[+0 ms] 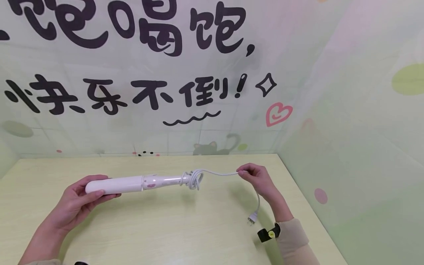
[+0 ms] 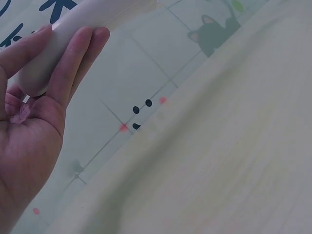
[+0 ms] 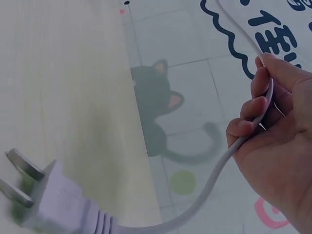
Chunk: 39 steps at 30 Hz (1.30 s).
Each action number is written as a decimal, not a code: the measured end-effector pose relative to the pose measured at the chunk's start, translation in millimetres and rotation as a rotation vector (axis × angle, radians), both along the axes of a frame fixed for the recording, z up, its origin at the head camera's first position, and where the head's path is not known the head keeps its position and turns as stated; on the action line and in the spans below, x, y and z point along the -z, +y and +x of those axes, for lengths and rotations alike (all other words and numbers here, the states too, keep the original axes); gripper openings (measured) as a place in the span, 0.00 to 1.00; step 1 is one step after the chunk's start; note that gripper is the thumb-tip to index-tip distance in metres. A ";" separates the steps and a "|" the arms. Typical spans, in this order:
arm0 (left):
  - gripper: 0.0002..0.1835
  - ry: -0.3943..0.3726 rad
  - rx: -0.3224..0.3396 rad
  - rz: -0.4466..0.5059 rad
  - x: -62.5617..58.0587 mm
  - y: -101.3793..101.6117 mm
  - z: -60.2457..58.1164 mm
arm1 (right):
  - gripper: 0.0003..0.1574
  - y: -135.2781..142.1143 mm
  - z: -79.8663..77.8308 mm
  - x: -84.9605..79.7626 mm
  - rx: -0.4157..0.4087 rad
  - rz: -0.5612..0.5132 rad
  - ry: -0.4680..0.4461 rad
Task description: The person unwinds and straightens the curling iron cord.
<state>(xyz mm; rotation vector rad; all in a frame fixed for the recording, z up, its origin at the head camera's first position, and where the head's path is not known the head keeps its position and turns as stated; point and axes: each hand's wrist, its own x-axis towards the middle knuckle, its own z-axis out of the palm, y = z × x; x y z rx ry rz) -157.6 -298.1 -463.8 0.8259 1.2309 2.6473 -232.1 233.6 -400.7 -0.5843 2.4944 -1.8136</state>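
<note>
My left hand (image 1: 69,208) holds a white curling iron (image 1: 122,185) by its thick rounded end, thumb on the near side and fingers round the far side. The iron lies nearly level above the table, its slimmer handle pointing right. White cord (image 1: 216,173) is looped in a bundle around the handle's tail. To the right, my right hand (image 1: 260,180) pinches that cord, which runs fairly straight from the bundle to the fingers. In the right wrist view the cord (image 3: 209,183) passes across the curled fingers, and its two-pin plug (image 3: 61,204) dangles below the hand.
The pale wooden table (image 1: 172,228) spreads under both hands. A printed back wall (image 1: 149,136) with dark lettering stands at its far edge, and a side wall (image 1: 374,176) borders it on the right. A black band (image 1: 269,233) sits at the right wrist.
</note>
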 end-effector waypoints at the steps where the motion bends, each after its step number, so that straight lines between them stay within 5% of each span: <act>1: 0.29 0.001 -0.001 -0.001 0.0 0.0 -0.1 | 0.10 0.3 0.3 -0.4 -0.012 0.004 -0.002; 17: 0.29 0.014 0.008 0.000 -2.2 2.5 -1.8 | 0.16 -2.2 -2.2 2.4 -0.119 0.025 0.011; 39: 0.28 0.011 0.007 -0.023 -4.0 5.8 -1.6 | 0.16 -39.7 5.5 -12.2 -0.239 0.060 0.084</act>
